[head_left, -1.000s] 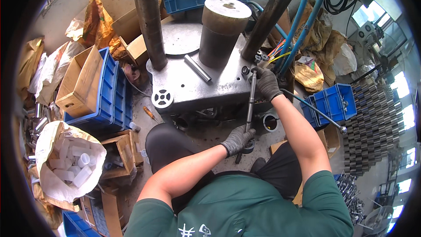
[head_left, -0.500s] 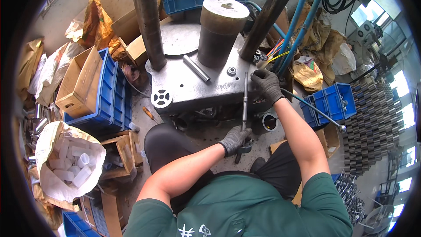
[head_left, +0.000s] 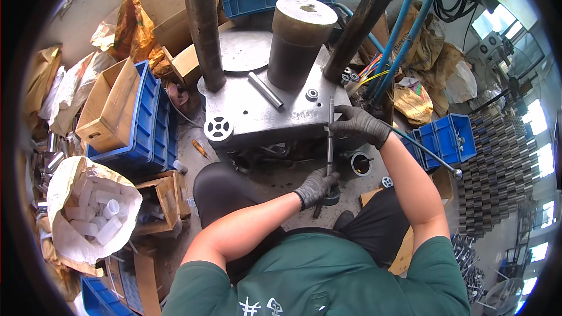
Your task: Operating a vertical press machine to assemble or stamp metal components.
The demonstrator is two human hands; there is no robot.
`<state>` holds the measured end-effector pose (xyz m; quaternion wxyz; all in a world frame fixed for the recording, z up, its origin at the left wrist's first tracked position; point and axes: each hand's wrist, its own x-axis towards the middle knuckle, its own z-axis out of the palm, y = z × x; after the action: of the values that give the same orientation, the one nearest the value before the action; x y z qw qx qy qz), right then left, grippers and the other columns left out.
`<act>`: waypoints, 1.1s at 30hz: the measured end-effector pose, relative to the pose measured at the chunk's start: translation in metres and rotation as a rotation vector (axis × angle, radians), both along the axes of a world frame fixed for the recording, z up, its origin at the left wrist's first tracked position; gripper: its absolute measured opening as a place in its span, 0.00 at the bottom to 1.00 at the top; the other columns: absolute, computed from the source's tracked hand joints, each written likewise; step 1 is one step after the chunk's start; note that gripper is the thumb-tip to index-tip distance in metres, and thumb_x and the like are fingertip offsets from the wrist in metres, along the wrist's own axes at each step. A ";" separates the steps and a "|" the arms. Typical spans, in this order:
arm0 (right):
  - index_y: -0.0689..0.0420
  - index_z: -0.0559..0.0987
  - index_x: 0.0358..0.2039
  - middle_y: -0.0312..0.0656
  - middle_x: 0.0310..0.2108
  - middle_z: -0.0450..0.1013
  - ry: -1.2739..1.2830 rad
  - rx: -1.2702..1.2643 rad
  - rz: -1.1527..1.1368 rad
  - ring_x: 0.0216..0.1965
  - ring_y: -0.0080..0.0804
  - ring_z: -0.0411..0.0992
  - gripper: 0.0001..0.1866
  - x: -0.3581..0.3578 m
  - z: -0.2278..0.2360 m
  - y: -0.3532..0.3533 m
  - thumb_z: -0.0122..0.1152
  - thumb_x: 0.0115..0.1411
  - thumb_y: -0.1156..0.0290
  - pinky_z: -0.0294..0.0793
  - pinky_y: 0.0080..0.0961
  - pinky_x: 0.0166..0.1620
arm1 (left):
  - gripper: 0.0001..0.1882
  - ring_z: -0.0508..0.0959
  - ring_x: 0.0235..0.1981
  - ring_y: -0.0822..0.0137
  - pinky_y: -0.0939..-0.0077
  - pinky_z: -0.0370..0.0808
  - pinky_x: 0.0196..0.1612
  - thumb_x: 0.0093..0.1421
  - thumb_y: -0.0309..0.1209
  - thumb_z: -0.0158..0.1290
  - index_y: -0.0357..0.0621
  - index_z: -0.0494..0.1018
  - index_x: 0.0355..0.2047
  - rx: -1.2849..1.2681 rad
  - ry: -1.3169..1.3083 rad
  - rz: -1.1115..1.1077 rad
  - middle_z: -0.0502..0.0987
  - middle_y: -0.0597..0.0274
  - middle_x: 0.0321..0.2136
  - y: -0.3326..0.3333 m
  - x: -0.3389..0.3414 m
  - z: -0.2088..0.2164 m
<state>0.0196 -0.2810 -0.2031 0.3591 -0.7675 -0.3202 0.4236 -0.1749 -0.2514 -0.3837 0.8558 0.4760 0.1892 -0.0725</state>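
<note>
My left hand (head_left: 317, 187), in a dark grey glove, is closed round the lower part of a long, thin metal shaft (head_left: 330, 151). The shaft stands nearly upright before the press table, with a dark round piece (head_left: 332, 197) at its lower end. My right hand (head_left: 362, 124), gloved too, has its thumb and fingers pinched at the shaft's upper part; a small piece there is too hidden to name. On the metal press table (head_left: 275, 126) lie a smooth steel tube (head_left: 266, 90) and a small bearing (head_left: 312, 95). A spoked round disc (head_left: 218, 129) rests at the table's left corner.
A thick steel cylinder (head_left: 298, 47) stands between two dark posts (head_left: 202, 29). A ball-ended lever (head_left: 430, 153) reaches out on the right. Blue crates (head_left: 448, 139) stand beyond it. At left are stacked crates (head_left: 136, 123) and a sack (head_left: 61, 222) of white plastic tubes.
My right hand has moved from the table's right edge down and left to the shaft. My left hand keeps its hold low on the shaft. The view has shifted slightly.
</note>
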 end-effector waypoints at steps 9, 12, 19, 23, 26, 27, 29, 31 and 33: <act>0.64 0.83 0.55 0.47 0.47 0.83 -0.382 0.008 0.165 0.49 0.33 0.81 0.24 -0.017 0.042 -0.068 0.73 0.65 0.60 0.80 0.33 0.56 | 0.20 0.85 0.42 0.59 0.60 0.85 0.46 0.79 0.45 0.52 0.38 0.76 0.53 -0.291 0.038 0.119 0.84 0.52 0.45 -0.012 -0.020 0.029; 0.65 0.84 0.52 0.52 0.43 0.83 -0.526 0.049 0.155 0.45 0.41 0.83 0.22 -0.015 0.056 -0.088 0.72 0.64 0.62 0.81 0.35 0.53 | 0.21 0.86 0.42 0.57 0.58 0.85 0.47 0.79 0.47 0.52 0.39 0.75 0.53 -0.388 0.058 0.125 0.85 0.52 0.44 -0.008 -0.021 0.036; 0.65 0.84 0.50 0.54 0.40 0.83 -0.740 -0.083 0.057 0.43 0.44 0.83 0.19 -0.011 0.099 -0.138 0.69 0.64 0.64 0.81 0.37 0.50 | 0.21 0.86 0.42 0.55 0.53 0.84 0.50 0.79 0.48 0.51 0.40 0.75 0.51 -0.488 0.130 0.206 0.85 0.50 0.44 0.003 -0.007 0.031; 0.63 0.85 0.47 0.54 0.38 0.81 -0.877 -0.116 0.055 0.41 0.48 0.82 0.18 -0.007 0.119 -0.160 0.68 0.64 0.63 0.80 0.39 0.47 | 0.21 0.86 0.43 0.55 0.52 0.84 0.50 0.79 0.48 0.50 0.41 0.77 0.49 -0.534 0.105 0.201 0.85 0.51 0.44 0.011 -0.010 0.044; 0.62 0.85 0.48 0.54 0.38 0.81 -1.059 -0.241 0.075 0.42 0.52 0.82 0.19 -0.003 0.134 -0.178 0.67 0.64 0.61 0.80 0.41 0.49 | 0.20 0.86 0.43 0.55 0.52 0.85 0.49 0.79 0.49 0.50 0.43 0.78 0.46 -0.583 0.114 0.168 0.85 0.52 0.43 0.020 -0.014 0.061; 0.61 0.85 0.48 0.55 0.38 0.81 -1.073 -0.259 0.072 0.43 0.54 0.81 0.20 -0.002 0.139 -0.184 0.67 0.63 0.59 0.80 0.45 0.50 | 0.20 0.86 0.42 0.55 0.51 0.85 0.48 0.79 0.49 0.50 0.44 0.78 0.44 -0.617 0.138 0.157 0.84 0.52 0.43 0.024 -0.016 0.066; 0.60 0.86 0.50 0.56 0.40 0.81 -1.038 -0.349 0.050 0.44 0.54 0.82 0.21 0.001 0.147 -0.196 0.67 0.62 0.59 0.80 0.45 0.52 | 0.20 0.86 0.42 0.55 0.51 0.86 0.46 0.79 0.49 0.50 0.46 0.77 0.41 -0.633 0.139 0.205 0.84 0.51 0.42 0.029 -0.016 0.073; 0.59 0.86 0.53 0.57 0.42 0.82 -0.998 -0.423 0.057 0.46 0.55 0.82 0.24 0.004 0.150 -0.204 0.67 0.61 0.58 0.80 0.45 0.54 | 0.20 0.86 0.41 0.56 0.51 0.87 0.43 0.79 0.49 0.50 0.48 0.75 0.37 -0.629 0.075 0.316 0.84 0.50 0.42 0.032 -0.014 0.074; 0.58 0.85 0.56 0.58 0.44 0.83 -0.935 -0.497 0.073 0.47 0.55 0.82 0.26 0.006 0.148 -0.209 0.67 0.61 0.57 0.80 0.44 0.55 | 0.19 0.86 0.40 0.55 0.51 0.87 0.42 0.79 0.48 0.50 0.49 0.72 0.35 -0.542 0.047 0.365 0.84 0.48 0.44 0.041 -0.009 0.067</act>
<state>0.0255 -0.4896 -0.0546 -0.0297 -0.9248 -0.3624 0.1117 -0.1839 -0.2106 -0.3164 0.9457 0.1871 0.2648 0.0234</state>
